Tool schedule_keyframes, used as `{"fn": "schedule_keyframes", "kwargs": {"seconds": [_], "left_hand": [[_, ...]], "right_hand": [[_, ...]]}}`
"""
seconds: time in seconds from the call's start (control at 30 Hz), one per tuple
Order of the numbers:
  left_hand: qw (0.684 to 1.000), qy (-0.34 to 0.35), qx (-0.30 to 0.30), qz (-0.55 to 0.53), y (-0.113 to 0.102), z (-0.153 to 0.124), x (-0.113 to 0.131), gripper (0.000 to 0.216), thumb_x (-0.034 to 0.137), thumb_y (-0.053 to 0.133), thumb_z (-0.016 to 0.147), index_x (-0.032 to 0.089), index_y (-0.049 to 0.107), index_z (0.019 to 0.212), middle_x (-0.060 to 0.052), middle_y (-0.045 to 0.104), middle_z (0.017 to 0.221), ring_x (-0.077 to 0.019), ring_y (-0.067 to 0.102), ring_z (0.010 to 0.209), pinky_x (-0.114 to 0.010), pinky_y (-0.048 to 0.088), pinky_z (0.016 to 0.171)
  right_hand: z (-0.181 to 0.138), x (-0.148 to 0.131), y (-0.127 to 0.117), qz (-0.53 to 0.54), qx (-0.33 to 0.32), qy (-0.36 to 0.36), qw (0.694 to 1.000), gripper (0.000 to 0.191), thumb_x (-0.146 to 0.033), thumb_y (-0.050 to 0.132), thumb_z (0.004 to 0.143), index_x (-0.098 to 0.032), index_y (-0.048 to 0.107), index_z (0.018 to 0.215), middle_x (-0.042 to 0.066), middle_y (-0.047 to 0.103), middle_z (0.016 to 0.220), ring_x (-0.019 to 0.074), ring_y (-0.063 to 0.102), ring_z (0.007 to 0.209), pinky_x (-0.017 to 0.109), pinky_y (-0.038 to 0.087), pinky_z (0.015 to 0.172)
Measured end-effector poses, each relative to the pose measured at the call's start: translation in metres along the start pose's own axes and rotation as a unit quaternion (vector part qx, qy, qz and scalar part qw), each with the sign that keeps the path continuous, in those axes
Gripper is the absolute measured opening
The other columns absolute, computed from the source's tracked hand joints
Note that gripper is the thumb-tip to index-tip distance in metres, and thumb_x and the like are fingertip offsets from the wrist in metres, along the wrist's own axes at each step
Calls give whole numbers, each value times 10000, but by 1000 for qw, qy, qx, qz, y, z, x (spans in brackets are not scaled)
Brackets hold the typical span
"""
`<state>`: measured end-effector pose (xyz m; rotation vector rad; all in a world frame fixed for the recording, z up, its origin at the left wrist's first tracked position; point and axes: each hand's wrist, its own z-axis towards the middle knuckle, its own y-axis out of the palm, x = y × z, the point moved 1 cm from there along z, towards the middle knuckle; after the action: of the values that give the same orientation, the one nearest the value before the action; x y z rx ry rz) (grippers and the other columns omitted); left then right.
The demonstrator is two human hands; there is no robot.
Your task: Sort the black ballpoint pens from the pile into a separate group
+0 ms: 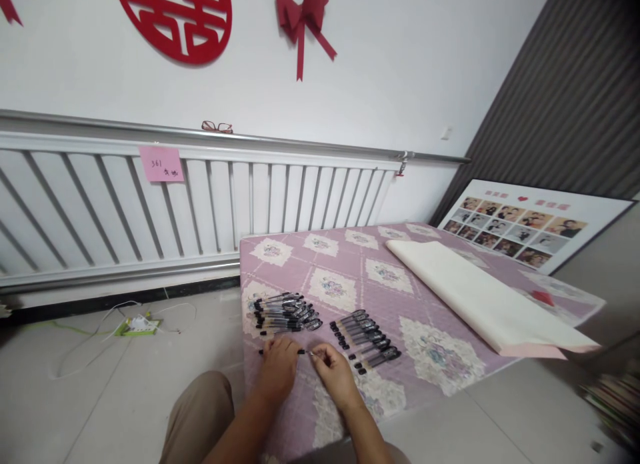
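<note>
A slim black pen (pixel 301 352) lies crosswise in my left hand (pixel 280 363), its dark ends showing on either side of the curled fingers. My right hand (pixel 331 369) is closed in a pinch at the pen's right end, where a thin, lighter tip shows between the two hands. What the right fingertips hold is too small to make out. Just beyond my left hand is a heaped pile of black and clear pens (pixel 285 312). To the right of it, a neater slanting row of similar pens (pixel 367 341) lies near my right hand, with short black pieces at their left ends.
A purple floral cloth (pixel 330 244) covers the table. Folded cream sheet (pixel 460 291) lies on its right, before a photo board (pixel 520 224). Behind stands a white radiator (pixel 280 197) with glasses (pixel 217 127) on its pipe. A power strip (pixel 140 325) sits on the floor.
</note>
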<state>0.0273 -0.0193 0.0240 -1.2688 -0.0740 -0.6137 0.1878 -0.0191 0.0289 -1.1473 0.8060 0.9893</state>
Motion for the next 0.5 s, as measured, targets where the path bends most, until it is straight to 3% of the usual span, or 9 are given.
{"fn": "schedule_keyframes", "kwargs": {"seconds": [0.23, 0.5], "left_hand": [[1000, -4, 3, 7, 0, 0, -1, 278, 143, 403, 916, 266, 598, 1070, -15, 618, 1011, -195, 527, 987, -368, 315, 919], [1000, 9, 1, 7, 1, -1, 0, 252, 159, 421, 915, 265, 604, 1052, -14, 615, 1009, -194, 523, 989, -372, 303, 937]], "right_hand": [[0, -1, -2, 4, 17, 8, 1000, 173, -364, 584, 740, -197, 632, 743, 3, 623, 627, 166, 554, 588, 259, 447, 578], [-1, -4, -3, -3, -8, 4, 1000, 150, -338, 597, 738, -204, 665, 743, -6, 637, 650, 161, 561, 612, 252, 443, 601]]}}
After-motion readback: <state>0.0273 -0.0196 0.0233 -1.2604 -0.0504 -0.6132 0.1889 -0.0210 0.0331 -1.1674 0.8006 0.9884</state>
